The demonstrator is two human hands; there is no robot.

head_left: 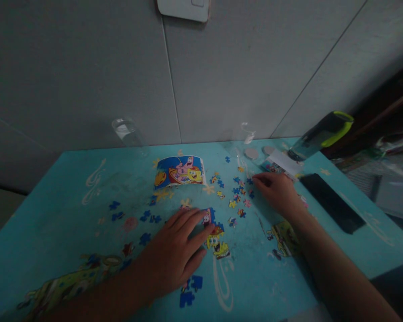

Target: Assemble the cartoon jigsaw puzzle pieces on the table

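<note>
My left hand (184,246) lies with its fingers stretched out and apart. Its fingertips rest on a partly joined jigsaw puzzle (218,243) showing a yellow cartoon face and some blue. Further right, my right hand (276,190) has thumb and fingers pressed together at the edge of a cluster of loose puzzle pieces (237,192). A blue piece sits right at those fingertips; whether they hold one is hidden. Behind the puzzle stands a slightly curled picture sheet (180,171) of the cartoon figures. Blue pieces (145,239) lie left of my left hand, and more blue pieces (188,293) in front of it.
Two clear containers (129,134) (246,134) stand near the wall, with round lids (251,154) by the right one. A bottle with a green-yellow band (317,136), a white card (285,162) and a black flat case (332,202) are at the right. The turquoise tabletop (63,188) has printed cartoons.
</note>
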